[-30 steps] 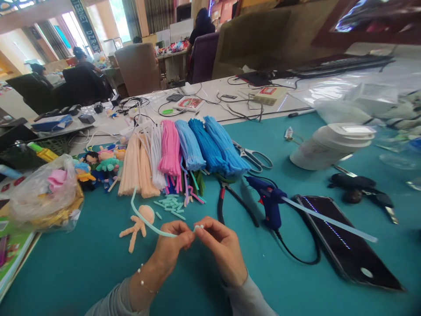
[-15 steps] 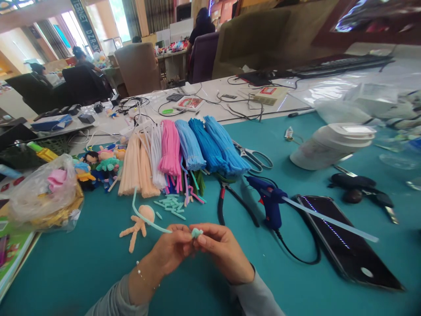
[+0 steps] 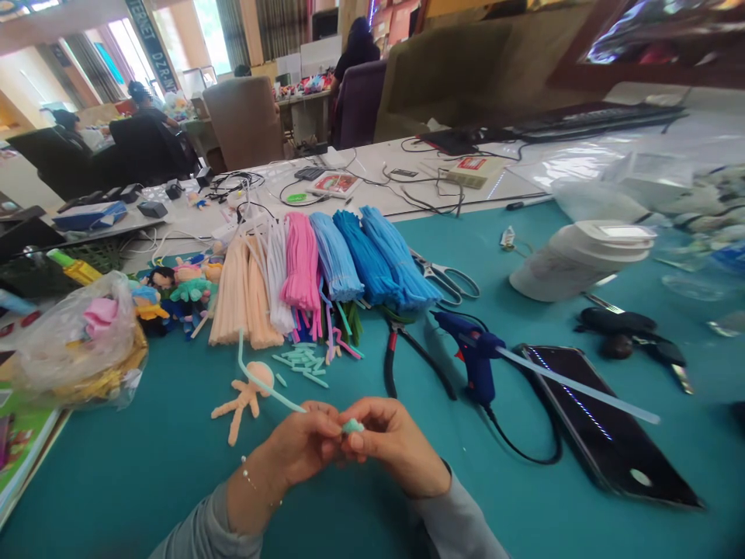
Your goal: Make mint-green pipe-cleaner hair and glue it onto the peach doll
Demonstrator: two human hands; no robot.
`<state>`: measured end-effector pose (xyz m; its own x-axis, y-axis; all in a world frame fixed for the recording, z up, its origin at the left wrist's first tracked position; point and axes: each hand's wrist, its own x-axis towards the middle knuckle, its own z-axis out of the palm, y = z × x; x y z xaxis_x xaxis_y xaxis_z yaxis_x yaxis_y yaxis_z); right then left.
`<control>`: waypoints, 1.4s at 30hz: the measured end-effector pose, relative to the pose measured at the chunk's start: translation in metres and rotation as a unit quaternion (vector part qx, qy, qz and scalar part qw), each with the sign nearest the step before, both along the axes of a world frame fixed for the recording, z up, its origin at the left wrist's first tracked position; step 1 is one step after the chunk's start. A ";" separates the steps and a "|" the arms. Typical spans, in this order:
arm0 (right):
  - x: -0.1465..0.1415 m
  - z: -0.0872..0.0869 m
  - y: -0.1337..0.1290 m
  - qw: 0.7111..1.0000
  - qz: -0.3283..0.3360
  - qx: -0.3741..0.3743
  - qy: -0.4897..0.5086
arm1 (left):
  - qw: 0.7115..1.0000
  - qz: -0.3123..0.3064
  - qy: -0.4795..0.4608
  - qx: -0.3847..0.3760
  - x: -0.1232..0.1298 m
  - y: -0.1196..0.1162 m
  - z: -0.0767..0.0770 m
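Observation:
Between my fingertips is a mint-green pipe cleaner (image 3: 273, 394), its end wound into a small bundle (image 3: 352, 426). My left hand (image 3: 306, 442) pinches it beside the bundle, and the loose length rises up and left over a peach doll figure (image 3: 244, 398). The fingers of my right hand (image 3: 393, 446) are closed on the bundle, touching my left fingertips. Short mint-green pieces (image 3: 303, 361) lie beyond my hands. Behind them stand bunches of peach (image 3: 236, 299), white, pink (image 3: 301, 264) and blue (image 3: 396, 264) pipe cleaners.
Black-handled pliers (image 3: 401, 353), a blue glue gun (image 3: 477, 357) and a phone (image 3: 611, 427) lie to the right, with scissors (image 3: 448, 279) and a white cup (image 3: 576, 260) farther back. A plastic bag (image 3: 75, 334) and small dolls (image 3: 180, 295) are at left. People sit in the background.
The small mint bundle has turned and shifted slightly down and right between my fingers. My right hand has tilted a little around it. The loose length has shifted slightly right.

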<state>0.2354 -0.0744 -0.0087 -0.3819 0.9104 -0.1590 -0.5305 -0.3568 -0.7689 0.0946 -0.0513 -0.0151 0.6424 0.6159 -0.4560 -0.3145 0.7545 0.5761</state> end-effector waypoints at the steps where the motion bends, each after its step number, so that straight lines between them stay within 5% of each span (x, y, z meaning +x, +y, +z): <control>1: 0.000 0.000 0.000 1.000 0.000 0.000 0.000 | 1.000 0.000 0.000 -0.001 0.000 0.000 0.000; 29: -0.001 0.002 -0.002 0.999 -0.030 -0.012 -0.021 | 1.000 0.015 0.005 0.016 0.000 -0.001 0.003; 36: -0.001 0.004 -0.001 0.995 -0.094 0.009 -0.042 | 0.980 0.149 0.049 0.126 0.003 -0.003 0.013; 42: -0.007 -0.003 0.001 0.988 -0.128 0.035 -0.083 | 0.970 0.165 0.093 0.155 0.005 -0.004 0.011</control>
